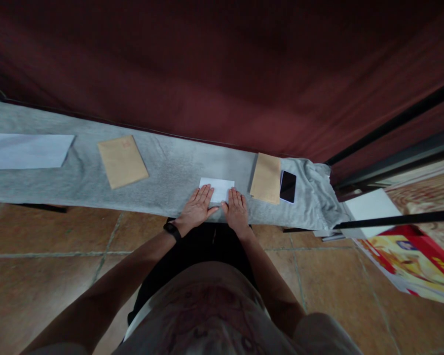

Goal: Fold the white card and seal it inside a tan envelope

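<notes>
A small white sheet of paper (221,188), perhaps folded, lies on the grey cloth right in front of me. My left hand (198,204) rests flat over its left edge, fingers stretched out. Over the right edge lies my right hand (236,211), also flat with its fingers extended. The two thumbs point toward each other near the paper's lower edge. To the right of my right hand is a stack of brown envelopes (265,178), with a dark-screened phone (288,187) beside it. Another brown envelope stack (123,161) lies farther off to the left.
Larger white sheets (29,151) lie at the far left of the long cloth-covered surface (177,167). A dark red wall or panel (214,74) rises behind it. Black bars (399,218) stand at the right, near a colourful box (410,261) on the tiled floor.
</notes>
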Available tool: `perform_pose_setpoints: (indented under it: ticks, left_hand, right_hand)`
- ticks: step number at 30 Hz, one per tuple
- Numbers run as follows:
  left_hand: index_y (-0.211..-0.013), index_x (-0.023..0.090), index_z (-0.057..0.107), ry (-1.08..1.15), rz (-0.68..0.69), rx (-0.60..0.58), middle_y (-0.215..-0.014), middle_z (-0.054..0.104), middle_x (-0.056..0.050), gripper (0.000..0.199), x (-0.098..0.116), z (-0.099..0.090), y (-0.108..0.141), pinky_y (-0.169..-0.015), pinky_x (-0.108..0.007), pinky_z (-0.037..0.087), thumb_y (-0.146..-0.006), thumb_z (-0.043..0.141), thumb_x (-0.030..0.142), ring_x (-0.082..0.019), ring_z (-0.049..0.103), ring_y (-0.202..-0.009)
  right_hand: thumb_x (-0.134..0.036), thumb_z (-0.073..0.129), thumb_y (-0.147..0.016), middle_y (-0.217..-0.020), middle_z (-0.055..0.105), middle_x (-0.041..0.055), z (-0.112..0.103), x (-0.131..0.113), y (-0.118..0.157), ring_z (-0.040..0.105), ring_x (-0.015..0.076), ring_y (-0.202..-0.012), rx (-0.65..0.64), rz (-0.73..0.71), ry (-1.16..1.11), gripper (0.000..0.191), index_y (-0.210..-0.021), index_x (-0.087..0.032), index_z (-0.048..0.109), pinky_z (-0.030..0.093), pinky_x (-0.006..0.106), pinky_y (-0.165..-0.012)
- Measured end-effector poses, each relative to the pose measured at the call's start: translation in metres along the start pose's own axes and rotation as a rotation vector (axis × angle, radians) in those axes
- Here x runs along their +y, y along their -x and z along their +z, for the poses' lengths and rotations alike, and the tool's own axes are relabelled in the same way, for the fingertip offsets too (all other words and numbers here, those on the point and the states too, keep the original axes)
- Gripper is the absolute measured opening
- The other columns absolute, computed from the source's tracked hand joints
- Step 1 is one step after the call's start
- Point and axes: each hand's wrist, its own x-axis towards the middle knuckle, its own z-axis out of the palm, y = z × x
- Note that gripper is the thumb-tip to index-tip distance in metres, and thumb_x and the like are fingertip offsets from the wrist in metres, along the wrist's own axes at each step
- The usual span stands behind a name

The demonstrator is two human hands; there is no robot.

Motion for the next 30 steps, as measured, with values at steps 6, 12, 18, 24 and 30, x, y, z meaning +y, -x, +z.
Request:
perform_pose_setpoints:
  ticks: [6,12,18,24,30]
  left_hand:
    - [-0.157,0.002,0.029,-0.018,-0.013,0.001,-0.163,0.026,-0.023,0.079,0.002,0.001,0.0,-0.125,-0.049,0.019,-0.099,0.041,0.053,-0.033,0.021,-0.154]
    - [-0.156,-0.001,0.031,-0.044,-0.018,-0.022,-0.163,0.026,-0.024,0.077,0.003,0.001,-0.002,-0.125,-0.048,0.018,-0.099,0.039,0.051,-0.033,0.02,-0.154]
    - [-0.157,0.004,0.032,-0.024,-0.013,-0.065,-0.164,0.03,-0.019,0.065,-0.004,0.0,-0.002,-0.126,-0.046,0.017,-0.101,0.028,0.037,-0.027,0.022,-0.154]
    - [-0.156,0.003,0.033,0.016,-0.134,-0.106,-0.164,0.029,-0.018,0.063,-0.013,-0.002,-0.014,-0.126,-0.045,0.018,-0.1,0.023,0.031,-0.026,0.021,-0.155]
    - [-0.158,0.008,0.03,0.039,-0.216,-0.08,-0.164,0.03,-0.016,0.064,-0.02,-0.001,-0.039,-0.125,-0.048,0.015,-0.099,0.026,0.031,-0.026,0.021,-0.155]
  right_hand:
    - [-0.042,0.036,-0.106,-0.156,0.043,0.0201,-0.007,0.002,0.004,0.04,0.0299,-0.146,-0.008,0.03,-0.012,0.06,-0.153,-0.005,0.039,0.028,0.051,-0.122]
    - [-0.036,0.03,-0.107,-0.154,0.047,0.0178,-0.012,-0.011,-0.014,0.039,0.0278,-0.147,-0.017,0.045,-0.074,0.053,-0.147,-0.005,0.049,0.028,0.049,-0.123]
    - [-0.037,0.03,-0.108,-0.16,0.041,0.0098,0.0,-0.028,-0.036,0.034,0.0224,-0.151,-0.178,-0.024,-0.107,0.051,-0.152,-0.015,0.044,0.024,0.044,-0.125]
    - [-0.041,0.036,-0.107,-0.164,0.031,0.0097,0.01,-0.032,-0.038,0.03,0.0268,-0.152,-0.161,0.007,-0.055,0.052,-0.154,-0.02,0.041,0.021,0.049,-0.125]
    - [-0.04,0.042,-0.105,-0.165,0.03,0.0139,0.016,-0.035,-0.039,0.031,0.0295,-0.151,-0.089,0.053,-0.027,0.051,-0.153,-0.022,0.043,0.022,0.053,-0.123]
